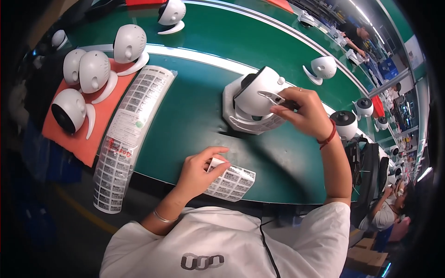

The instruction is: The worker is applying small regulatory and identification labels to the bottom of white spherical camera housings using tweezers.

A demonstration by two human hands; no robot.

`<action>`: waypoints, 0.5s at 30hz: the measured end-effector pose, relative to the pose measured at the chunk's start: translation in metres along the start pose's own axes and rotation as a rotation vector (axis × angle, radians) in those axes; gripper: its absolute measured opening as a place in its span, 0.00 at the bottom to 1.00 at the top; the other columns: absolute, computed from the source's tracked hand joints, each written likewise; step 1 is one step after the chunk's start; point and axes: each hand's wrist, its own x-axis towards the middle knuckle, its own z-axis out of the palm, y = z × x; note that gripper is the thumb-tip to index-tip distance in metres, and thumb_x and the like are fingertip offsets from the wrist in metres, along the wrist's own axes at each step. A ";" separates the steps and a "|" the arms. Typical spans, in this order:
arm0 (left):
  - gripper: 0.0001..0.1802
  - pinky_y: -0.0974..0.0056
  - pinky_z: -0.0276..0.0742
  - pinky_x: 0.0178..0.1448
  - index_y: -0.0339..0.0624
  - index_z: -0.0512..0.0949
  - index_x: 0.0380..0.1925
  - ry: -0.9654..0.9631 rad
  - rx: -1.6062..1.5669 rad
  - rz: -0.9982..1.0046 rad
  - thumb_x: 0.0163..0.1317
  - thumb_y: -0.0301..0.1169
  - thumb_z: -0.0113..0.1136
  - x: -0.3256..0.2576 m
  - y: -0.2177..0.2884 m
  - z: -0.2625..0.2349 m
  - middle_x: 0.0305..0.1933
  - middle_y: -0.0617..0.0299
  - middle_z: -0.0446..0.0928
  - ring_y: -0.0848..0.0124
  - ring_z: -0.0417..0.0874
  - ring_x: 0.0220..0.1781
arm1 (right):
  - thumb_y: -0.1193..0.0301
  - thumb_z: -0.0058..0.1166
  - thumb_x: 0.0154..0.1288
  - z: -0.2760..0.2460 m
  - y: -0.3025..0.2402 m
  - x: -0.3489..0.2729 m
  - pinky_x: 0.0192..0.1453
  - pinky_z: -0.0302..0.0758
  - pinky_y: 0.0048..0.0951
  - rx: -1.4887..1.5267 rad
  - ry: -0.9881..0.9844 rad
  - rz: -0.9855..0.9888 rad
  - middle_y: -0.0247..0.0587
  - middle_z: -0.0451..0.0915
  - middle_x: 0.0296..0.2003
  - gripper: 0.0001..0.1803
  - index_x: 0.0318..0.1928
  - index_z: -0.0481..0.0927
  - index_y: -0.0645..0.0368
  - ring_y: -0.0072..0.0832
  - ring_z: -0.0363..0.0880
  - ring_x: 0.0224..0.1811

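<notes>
My left hand (197,173) pinches a small sheet of printed labels (235,181) by its upper left corner, near the table's front edge. Between the thumb and fingers of my right hand (303,111) is a pair of tweezers (270,97). The metal tips lie against or just in front of the side of a white rounded device (256,96) with a black face; contact is hard to judge. That device rests tilted in a pale, many-sided holder (228,104). Whether a label is at the tips cannot be made out.
A long sheet of labels (126,126) lies left of centre, overhanging the green table (181,92). Several similar white devices (94,72) stand on an orange pad (99,125) at the left. Beyond, a green conveyor (222,30) carries more devices. Other people work at the right.
</notes>
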 end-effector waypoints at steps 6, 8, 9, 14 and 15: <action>0.17 0.66 0.80 0.38 0.42 0.79 0.47 0.039 0.079 0.085 0.56 0.27 0.67 -0.003 -0.003 -0.002 0.35 0.55 0.83 0.69 0.86 0.33 | 0.71 0.58 0.65 -0.021 0.066 0.026 0.23 0.58 0.16 0.687 0.364 0.225 0.32 0.81 0.28 0.09 0.33 0.81 0.65 0.09 0.63 0.21; 0.17 0.66 0.79 0.39 0.42 0.79 0.47 0.014 0.085 0.083 0.56 0.28 0.67 -0.003 -0.001 -0.004 0.35 0.55 0.83 0.66 0.86 0.34 | 0.72 0.55 0.67 -0.011 0.094 0.063 0.29 0.66 0.17 0.480 0.318 0.378 0.36 0.82 0.33 0.09 0.35 0.81 0.66 0.12 0.70 0.27; 0.17 0.66 0.80 0.40 0.42 0.79 0.47 0.000 0.088 0.091 0.56 0.28 0.67 -0.003 -0.001 -0.006 0.35 0.55 0.83 0.66 0.86 0.35 | 0.73 0.54 0.67 0.003 0.105 0.083 0.39 0.73 0.19 0.503 0.255 0.315 0.37 0.83 0.36 0.08 0.37 0.81 0.67 0.15 0.77 0.35; 0.16 0.66 0.80 0.42 0.42 0.79 0.47 -0.030 0.027 0.098 0.58 0.29 0.66 -0.001 0.001 -0.012 0.37 0.58 0.84 0.68 0.86 0.38 | 0.65 0.58 0.64 0.058 0.113 0.192 0.39 0.77 0.31 -0.131 -0.238 -0.067 0.45 0.83 0.32 0.13 0.47 0.80 0.57 0.31 0.83 0.33; 0.16 0.67 0.80 0.43 0.42 0.79 0.47 -0.034 -0.009 0.081 0.58 0.29 0.66 0.000 0.002 -0.013 0.37 0.58 0.84 0.68 0.86 0.38 | 0.63 0.58 0.64 0.069 0.108 0.215 0.38 0.77 0.35 -0.261 -0.302 -0.105 0.47 0.83 0.32 0.15 0.50 0.79 0.53 0.37 0.83 0.33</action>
